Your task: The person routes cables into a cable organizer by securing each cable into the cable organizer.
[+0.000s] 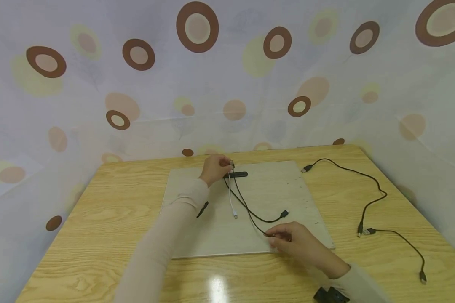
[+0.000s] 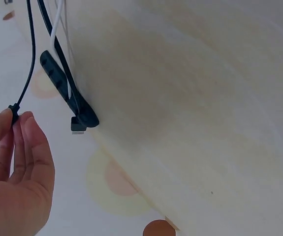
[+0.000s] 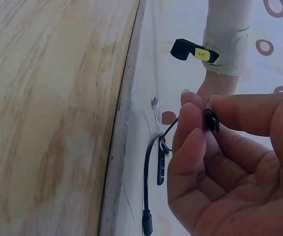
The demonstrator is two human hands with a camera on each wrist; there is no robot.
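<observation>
Tabletop (image 1: 117, 193), wood-grained, extends past all four edges of a pale flat board (image 1: 197, 235), narrowest at the far side, where patterned sheeting (image 1: 227, 84) rises. The left hand (image 1: 215, 168), at the board's far edge, pinches one end of a thin black cable (image 2: 33, 54); the right hand (image 1: 297, 244) pinches its other end close to the near edge. The cable's long axis runs diagonally from far middle to near right, bowing slightly. Beside the left hand sits a black, round-ended holder (image 1: 242, 174); a white cable (image 1: 230, 196) and thicker black cable (image 1: 263, 220) trail nearward from it.
</observation>
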